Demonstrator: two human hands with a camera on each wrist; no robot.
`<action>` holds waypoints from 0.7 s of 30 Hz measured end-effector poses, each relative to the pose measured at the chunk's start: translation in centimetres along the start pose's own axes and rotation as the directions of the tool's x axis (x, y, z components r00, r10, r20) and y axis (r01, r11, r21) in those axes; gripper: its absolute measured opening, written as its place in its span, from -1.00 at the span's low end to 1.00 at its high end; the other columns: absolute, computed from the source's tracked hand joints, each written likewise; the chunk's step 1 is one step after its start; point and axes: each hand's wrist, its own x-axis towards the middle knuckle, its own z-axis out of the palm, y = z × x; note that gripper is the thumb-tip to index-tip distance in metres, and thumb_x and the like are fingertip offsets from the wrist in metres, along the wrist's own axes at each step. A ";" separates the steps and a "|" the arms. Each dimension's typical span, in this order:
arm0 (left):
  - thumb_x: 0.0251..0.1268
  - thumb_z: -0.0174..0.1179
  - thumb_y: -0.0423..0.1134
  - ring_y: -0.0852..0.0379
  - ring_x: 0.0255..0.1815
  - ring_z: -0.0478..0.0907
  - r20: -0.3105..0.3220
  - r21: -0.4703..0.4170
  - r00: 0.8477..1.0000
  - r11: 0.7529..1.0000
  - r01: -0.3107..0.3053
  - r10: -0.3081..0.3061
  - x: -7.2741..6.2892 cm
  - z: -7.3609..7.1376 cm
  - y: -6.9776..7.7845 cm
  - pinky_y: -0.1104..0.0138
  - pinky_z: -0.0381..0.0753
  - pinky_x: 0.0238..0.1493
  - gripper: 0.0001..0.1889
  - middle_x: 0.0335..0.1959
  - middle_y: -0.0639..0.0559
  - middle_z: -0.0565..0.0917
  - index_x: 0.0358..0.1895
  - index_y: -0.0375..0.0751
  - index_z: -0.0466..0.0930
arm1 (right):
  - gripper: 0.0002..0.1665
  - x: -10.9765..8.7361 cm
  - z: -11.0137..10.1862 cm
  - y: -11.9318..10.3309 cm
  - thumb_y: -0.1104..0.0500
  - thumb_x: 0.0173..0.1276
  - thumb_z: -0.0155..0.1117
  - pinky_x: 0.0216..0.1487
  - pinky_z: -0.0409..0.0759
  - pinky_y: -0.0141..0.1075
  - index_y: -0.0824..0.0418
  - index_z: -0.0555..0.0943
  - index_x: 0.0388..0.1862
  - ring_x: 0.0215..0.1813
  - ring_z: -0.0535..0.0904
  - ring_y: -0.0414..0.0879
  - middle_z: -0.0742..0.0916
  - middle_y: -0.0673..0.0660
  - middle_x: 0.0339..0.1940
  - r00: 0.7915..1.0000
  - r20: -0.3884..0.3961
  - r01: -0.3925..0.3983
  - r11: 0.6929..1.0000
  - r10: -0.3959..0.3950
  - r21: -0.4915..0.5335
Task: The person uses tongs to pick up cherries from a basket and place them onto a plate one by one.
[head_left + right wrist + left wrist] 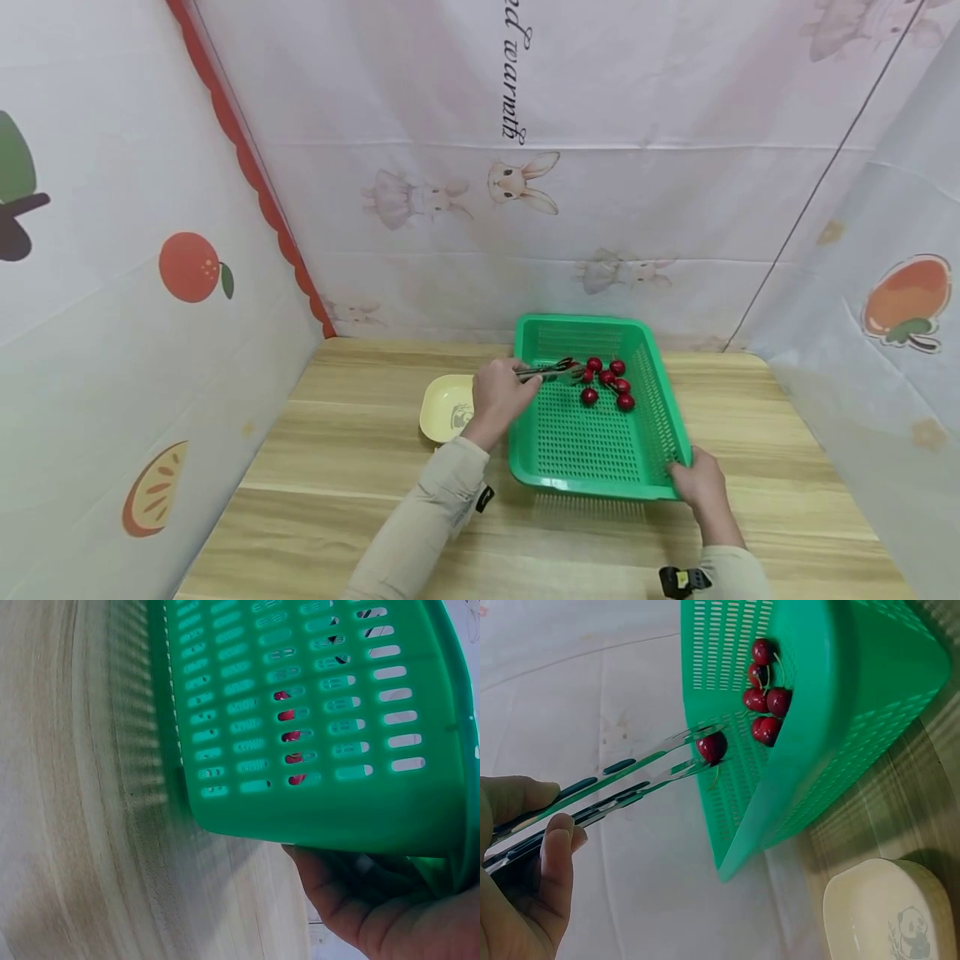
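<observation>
My left hand (504,392) pinches a pair of metal tongs (626,784) with dark grips. Their tips reach into a green plastic basket (592,483), and a dark red cherry (712,748) sits between them. Several more cherries (607,378), some with stems, lie together toward the far right part of the basket floor. At the basket's near right corner, my right hand (699,479) grips the rim, thumb on the inner side. In the right wrist view, red patches of cherries show through the basket's slots.
Left of the basket, a pale yellow bowl (442,408) with a panda print (913,930) stands on the wood-grain table (337,467), partly hidden by my left hand in the head view. Printed cloth walls (450,283) enclose the back and both sides.
</observation>
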 end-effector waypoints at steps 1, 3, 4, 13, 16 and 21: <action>0.05 0.33 -0.12 0.30 -0.82 0.32 -0.002 0.001 1.000 1.000 -0.001 0.001 -0.1 -0.1 0.0 0.41 0.31 -0.70 -0.82 -0.71 0.13 0.62 -0.41 -0.17 0.74 | -0.61 0.0 0.0 0.0 0.37 0.22 -0.05 -0.47 0.47 -0.25 0.63 0.37 -0.02 -0.42 0.51 0.02 0.57 0.35 -0.38 1.000 -0.001 -0.002 1.000 0.002 0.003; 0.04 0.34 -0.12 0.28 -0.77 0.38 -0.012 -0.002 1.000 1.000 0.001 -0.001 -0.5 -0.1 -0.1 0.39 0.35 -0.67 -0.83 -0.68 0.13 0.63 -0.43 -0.15 0.74 | -0.60 0.0 -0.1 0.1 0.37 0.21 -0.05 -0.47 0.47 -0.26 0.63 0.37 -0.02 -0.42 0.50 0.01 0.58 0.34 -0.38 1.000 -0.003 -0.008 1.000 0.008 0.012; 0.03 0.35 -0.12 0.27 -0.73 0.42 -0.020 -0.005 1.000 1.000 0.002 -0.003 -0.6 -0.1 -0.2 0.39 0.37 -0.64 -0.84 -0.65 0.13 0.64 -0.44 -0.14 0.74 | -0.60 0.0 -0.1 0.2 0.37 0.21 -0.05 -0.47 0.47 -0.26 0.62 0.37 -0.02 -0.42 0.50 0.01 0.58 0.34 -0.38 1.000 -0.002 -0.012 1.000 0.012 0.016; -0.01 0.37 -0.13 0.21 -0.68 0.49 -0.058 -0.098 0.997 0.994 0.038 -0.044 -2.1 -0.8 -0.3 0.37 0.38 -0.64 -0.82 -0.63 0.11 0.65 -0.40 -0.16 0.75 | -0.61 -0.1 0.2 0.1 0.37 0.23 -0.07 -0.46 0.46 -0.26 0.62 0.37 0.00 -0.42 0.50 0.01 0.57 0.33 -0.38 1.000 -0.002 -0.031 0.999 0.031 0.042; -0.01 0.37 -0.14 0.26 -0.73 0.45 -0.068 -0.122 0.997 0.992 0.031 -0.040 -2.7 -1.0 -0.5 0.38 0.36 -0.68 -0.83 -0.64 0.10 0.65 -0.41 -0.17 0.74 | -0.61 0.0 0.3 0.2 0.37 0.22 -0.07 -0.47 0.47 -0.26 0.62 0.37 -0.02 -0.43 0.50 0.00 0.58 0.34 -0.38 0.999 -0.006 -0.034 0.999 0.034 0.041; -0.02 0.39 -0.16 0.31 -0.74 0.42 -0.091 -0.148 0.995 0.989 0.026 -0.039 -3.3 -1.1 -1.0 0.40 0.37 -0.69 -0.85 -0.65 0.12 0.64 -0.42 -0.16 0.74 | -0.61 0.1 0.2 0.2 0.38 0.20 -0.07 -0.49 0.48 -0.26 0.64 0.37 -0.04 -0.44 0.51 -0.01 0.58 0.35 -0.39 0.999 -0.011 -0.031 0.999 0.031 0.036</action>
